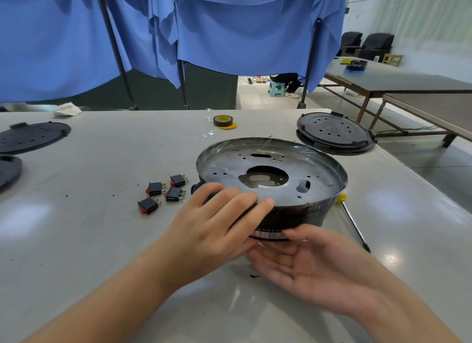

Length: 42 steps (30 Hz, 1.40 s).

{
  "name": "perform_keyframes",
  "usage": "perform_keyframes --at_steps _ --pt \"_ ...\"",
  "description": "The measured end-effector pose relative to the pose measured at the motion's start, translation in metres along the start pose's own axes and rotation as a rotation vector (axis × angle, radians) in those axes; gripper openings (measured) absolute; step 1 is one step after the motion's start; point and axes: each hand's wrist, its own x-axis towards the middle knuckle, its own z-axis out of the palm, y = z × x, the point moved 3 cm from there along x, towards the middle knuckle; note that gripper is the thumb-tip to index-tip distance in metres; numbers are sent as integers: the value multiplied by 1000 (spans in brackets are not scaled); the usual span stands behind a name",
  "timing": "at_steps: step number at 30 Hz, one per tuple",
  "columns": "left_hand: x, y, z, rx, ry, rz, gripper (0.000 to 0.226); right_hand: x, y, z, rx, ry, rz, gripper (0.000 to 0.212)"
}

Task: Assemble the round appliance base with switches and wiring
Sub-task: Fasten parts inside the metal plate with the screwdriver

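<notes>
Blue cloth hangs in folds from dark poles behind the pale grey tabletop — to the right, long tables with wooden legs stand on a glossy pale floor, two dark armchairs sit by a white wall, and a small green stool shows beneath the cloth.

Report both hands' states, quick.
Left hand: fingers straight, resting on the round base at its near rim.
Right hand: open, palm up, under the base's near edge.
</notes>
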Motion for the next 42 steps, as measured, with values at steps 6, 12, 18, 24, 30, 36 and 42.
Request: perform_keyframes --at_steps 6,12,18,24,30,36,42 --pt "-2 -1 1 -6 -13 -6 43 0 2 3 80 -33 36 49" --pt "-2 -3 0 -51 -64 -28 48 -1 2 1 34 -26 81 72" --pt "-7 -30 -18 -310 9 -440 41 0 5 2 109 -68 103 74" --pt "-36 -83 -9 -309 -74 -977 19 5 6 1 88 -70 79 82" --pt "-58 -83 15 -339 -572 -1038 16 8 7 0 78 -86 45 73" --pt "-56 -74 19 -326 -740 -939 27 8 11 -1 58 -89 19 62" --pt "-58 -69 21 -352 -727 -870 29 7 14 -2 54 -61 -13 62"
